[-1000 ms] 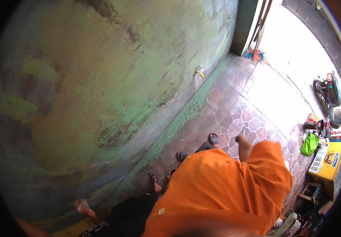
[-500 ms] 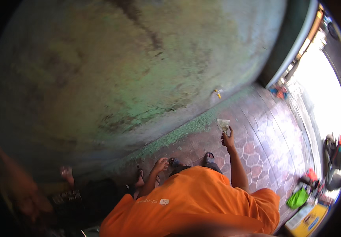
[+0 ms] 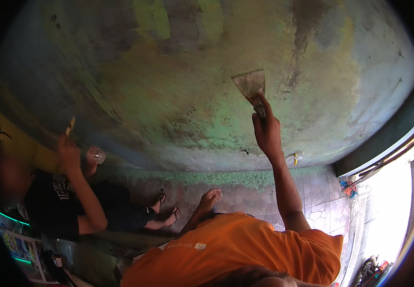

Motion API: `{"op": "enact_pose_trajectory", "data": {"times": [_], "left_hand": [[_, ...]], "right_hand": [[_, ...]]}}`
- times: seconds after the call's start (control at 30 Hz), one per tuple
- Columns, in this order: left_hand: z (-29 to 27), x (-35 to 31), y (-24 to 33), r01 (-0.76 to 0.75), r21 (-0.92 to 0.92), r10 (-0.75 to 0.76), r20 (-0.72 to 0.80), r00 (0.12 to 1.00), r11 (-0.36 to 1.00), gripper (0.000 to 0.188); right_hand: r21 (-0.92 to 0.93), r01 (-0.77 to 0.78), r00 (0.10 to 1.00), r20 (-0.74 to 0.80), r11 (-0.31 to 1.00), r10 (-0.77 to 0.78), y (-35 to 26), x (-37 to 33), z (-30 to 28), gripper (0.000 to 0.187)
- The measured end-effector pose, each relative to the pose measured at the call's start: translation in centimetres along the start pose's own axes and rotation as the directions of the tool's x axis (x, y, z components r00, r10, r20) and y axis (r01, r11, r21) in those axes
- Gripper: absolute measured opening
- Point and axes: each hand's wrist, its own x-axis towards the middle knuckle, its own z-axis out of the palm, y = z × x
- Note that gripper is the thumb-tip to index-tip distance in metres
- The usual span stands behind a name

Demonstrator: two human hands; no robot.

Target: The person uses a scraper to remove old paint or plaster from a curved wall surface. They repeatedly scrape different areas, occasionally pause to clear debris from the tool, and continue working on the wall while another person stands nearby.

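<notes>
My right hand [image 3: 267,131] is raised before the wall, closed round the handle of a scraper [image 3: 250,84]. The scraper has a wide, worn, stained blade that points up and left. I cannot tell whether its edge touches the wall [image 3: 192,103], whose paint is patchy green, yellow and grey. Low beside my waist hangs my left hand [image 3: 210,197], its fingers loosely bent and holding nothing that I can see.
At the left a person in black [image 3: 63,201] holds a thin, light-coloured tool [image 3: 70,126] and a clear plastic cup [image 3: 96,154]. Green paint flakes [image 3: 216,178] lie along the wall's foot. A yellow-handled tap [image 3: 297,158] sticks out low; a colourful rag [image 3: 348,188] lies near the doorway.
My right hand has lifted the scraper from low over the floor up to the wall. The view has turned left, so more of the other person shows.
</notes>
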Motion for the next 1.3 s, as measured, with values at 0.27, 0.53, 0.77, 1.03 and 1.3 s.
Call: {"op": "enact_pose_trajectory", "data": {"times": [0.27,0.53,0.77,1.03,1.3], "left_hand": [[-6.2,4.5,14.3,-0.356,0.436,0.486,-0.235,0.841,0.827,0.046],[-13.3,12.5,35.4,-0.211,0.948,0.914,-0.147,0.378,0.239,0.078],[-10.9,5.7,27.4,-0.538,0.808,0.949,-0.077,0.307,0.24,0.07],[-11.8,3.7,15.3,-0.415,0.601,0.642,-0.223,0.733,0.683,0.054],[-15.7,10.7,23.0,-0.413,0.785,0.856,-0.27,0.441,0.461,0.064]], "right_hand": [[-0.236,0.239,0.923,-0.246,0.942,-0.296,-5.8,4.8,6.7,0.048],[-0.296,0.197,0.913,-0.293,0.935,-0.285,-5.5,4.4,10.2,0.047],[-0.308,0.098,0.927,-0.318,0.946,-0.199,-5.4,3.7,9.9,0.046],[-0.263,0.166,0.931,-0.275,0.95,-0.238,-3.2,4.3,12.1,0.043],[-0.224,0.177,0.927,-0.289,0.958,-0.239,-3.6,5.6,13.0,0.045]]}}
